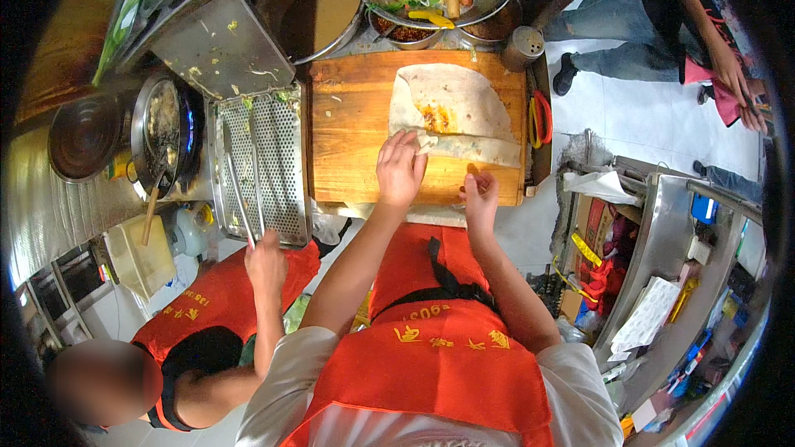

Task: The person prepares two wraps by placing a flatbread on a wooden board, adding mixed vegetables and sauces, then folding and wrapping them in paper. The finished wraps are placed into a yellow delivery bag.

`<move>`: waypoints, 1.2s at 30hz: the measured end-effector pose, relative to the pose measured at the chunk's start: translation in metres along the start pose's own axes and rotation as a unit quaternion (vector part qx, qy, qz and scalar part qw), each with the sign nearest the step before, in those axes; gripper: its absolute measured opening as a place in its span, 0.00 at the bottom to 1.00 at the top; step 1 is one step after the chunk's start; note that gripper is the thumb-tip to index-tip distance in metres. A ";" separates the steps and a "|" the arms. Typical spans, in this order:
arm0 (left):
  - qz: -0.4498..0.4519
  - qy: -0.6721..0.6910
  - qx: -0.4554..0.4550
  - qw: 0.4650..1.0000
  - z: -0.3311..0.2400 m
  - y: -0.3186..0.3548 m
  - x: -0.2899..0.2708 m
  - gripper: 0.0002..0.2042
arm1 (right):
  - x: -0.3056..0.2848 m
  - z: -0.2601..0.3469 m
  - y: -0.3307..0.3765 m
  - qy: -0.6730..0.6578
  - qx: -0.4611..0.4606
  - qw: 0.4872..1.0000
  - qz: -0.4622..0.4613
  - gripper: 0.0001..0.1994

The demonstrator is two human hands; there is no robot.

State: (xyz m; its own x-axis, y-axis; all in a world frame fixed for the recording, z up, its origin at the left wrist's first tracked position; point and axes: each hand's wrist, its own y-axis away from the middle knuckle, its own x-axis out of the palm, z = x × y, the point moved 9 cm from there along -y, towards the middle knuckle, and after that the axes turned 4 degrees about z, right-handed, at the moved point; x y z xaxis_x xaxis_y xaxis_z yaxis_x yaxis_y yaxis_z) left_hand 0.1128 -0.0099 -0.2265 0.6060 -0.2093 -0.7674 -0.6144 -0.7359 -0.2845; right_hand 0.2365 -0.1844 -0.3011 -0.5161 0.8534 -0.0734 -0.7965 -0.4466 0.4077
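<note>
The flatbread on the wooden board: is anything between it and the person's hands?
Nothing visible. The left hand already rests on the near folded edge of the flatbread. The right hand sits just short of that edge on the wooden board, with only bare board between them.

1. a bright red apron (447, 364) of smooth fabric covers the person's front from chest downward.
2. yellow printed characters run across the apron's upper part.
3. a black strap (443, 281) crosses the apron at the waist, with a short tail standing up from it.
4. a white short-sleeved shirt (273, 389) shows at both shoulders beneath the apron.
5. both forearms are bare, and the left hand (400, 170) and right hand (480, 199) wear no gloves.
</note>
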 end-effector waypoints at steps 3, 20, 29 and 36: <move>0.012 0.006 0.020 1.000 0.005 -0.002 0.004 0.08 | 0.003 -0.029 -0.018 -0.197 0.219 0.954 -0.051 0.12; 0.092 0.074 -0.001 0.993 0.006 -0.002 0.001 0.25 | 0.098 0.082 -0.010 0.422 -0.486 0.729 0.232 0.09; 0.157 -0.056 0.115 0.979 -0.004 -0.018 0.014 0.26 | 0.101 0.100 -0.029 0.387 -0.481 0.723 0.309 0.21; 0.112 0.022 0.081 0.990 0.005 -0.017 0.006 0.25 | 0.088 0.100 -0.072 0.359 -0.339 0.840 0.225 0.09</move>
State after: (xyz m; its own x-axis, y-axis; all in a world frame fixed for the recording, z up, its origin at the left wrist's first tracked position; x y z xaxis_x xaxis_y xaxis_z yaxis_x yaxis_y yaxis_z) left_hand 0.1246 0.0042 -0.2294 0.4644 -0.3863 -0.7969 -0.8068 -0.5556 -0.2009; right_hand 0.2798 -0.0506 -0.2457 -0.6759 0.2830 -0.6805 -0.3404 -0.9388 -0.0523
